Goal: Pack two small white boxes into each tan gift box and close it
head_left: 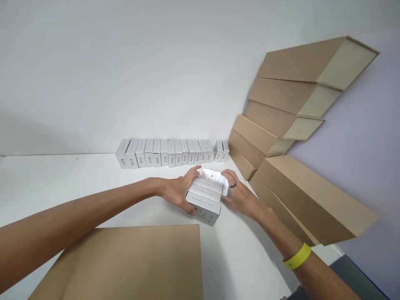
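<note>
The left hand (176,191) grips three silver boxes (204,201) at a white table (150,213). The right hand (242,199) grasps a bright white item (215,176) at their far end.

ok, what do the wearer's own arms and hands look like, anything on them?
Both bare, no gloves or sleeves in view. Right hand: dark ring on a finger, plain yellow band farther up. Left hand: no band or ring visible.

A yellow wristband (297,256) and apparently a dark ring (233,185) are worn.
</note>
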Action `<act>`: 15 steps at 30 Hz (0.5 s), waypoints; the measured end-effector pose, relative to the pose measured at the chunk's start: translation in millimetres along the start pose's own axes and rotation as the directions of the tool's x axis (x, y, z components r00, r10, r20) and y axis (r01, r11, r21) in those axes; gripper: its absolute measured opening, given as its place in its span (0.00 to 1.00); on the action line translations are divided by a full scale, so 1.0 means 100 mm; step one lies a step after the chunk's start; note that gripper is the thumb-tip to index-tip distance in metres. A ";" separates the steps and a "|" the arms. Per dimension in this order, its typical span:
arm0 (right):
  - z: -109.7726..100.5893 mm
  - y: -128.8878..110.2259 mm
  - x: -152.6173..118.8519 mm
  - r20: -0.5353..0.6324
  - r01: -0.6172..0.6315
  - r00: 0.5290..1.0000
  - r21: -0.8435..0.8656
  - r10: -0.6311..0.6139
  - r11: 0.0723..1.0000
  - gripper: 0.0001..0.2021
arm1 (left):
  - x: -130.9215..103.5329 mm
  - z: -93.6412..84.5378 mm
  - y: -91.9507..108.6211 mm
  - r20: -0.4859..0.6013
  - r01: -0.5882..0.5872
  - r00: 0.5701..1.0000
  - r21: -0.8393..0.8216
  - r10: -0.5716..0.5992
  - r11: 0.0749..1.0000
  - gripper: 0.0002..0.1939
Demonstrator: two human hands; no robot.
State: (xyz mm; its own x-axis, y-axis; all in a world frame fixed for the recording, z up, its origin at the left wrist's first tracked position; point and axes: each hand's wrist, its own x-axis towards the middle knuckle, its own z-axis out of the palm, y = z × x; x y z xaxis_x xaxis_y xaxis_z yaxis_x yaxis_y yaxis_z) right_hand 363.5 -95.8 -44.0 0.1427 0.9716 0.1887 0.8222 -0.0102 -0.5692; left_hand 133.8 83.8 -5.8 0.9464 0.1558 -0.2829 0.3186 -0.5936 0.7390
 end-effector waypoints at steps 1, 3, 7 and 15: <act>0.04 -0.03 -0.03 0.010 0.035 0.999 0.026 -0.035 0.999 0.28 | 0.01 0.03 -0.02 0.009 -0.017 1.000 -0.058 0.017 0.998 0.62; 0.12 -0.08 -0.10 0.028 0.092 0.995 0.088 -0.095 0.992 0.29 | 0.02 0.08 -0.07 0.027 -0.060 0.998 -0.144 0.065 0.988 0.54; 0.15 -0.11 -0.24 0.070 0.092 0.991 0.250 -0.112 0.964 0.45 | 0.03 0.16 -0.13 -0.019 -0.160 0.987 -0.216 0.160 0.963 0.43; 0.29 0.03 -0.33 0.188 -0.140 0.980 0.420 0.065 0.897 0.70 | 0.04 0.15 0.00 -0.071 -0.084 0.994 -0.076 0.079 0.994 0.60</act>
State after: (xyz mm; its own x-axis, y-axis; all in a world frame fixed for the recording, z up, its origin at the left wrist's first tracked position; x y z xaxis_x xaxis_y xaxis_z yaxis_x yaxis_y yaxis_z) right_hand 345.0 -120.6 -75.1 0.0899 0.9959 -0.0024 0.4855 -0.0460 -0.8731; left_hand 136.5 72.9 -15.9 0.9699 0.1640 -0.1799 0.2410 -0.5427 0.8046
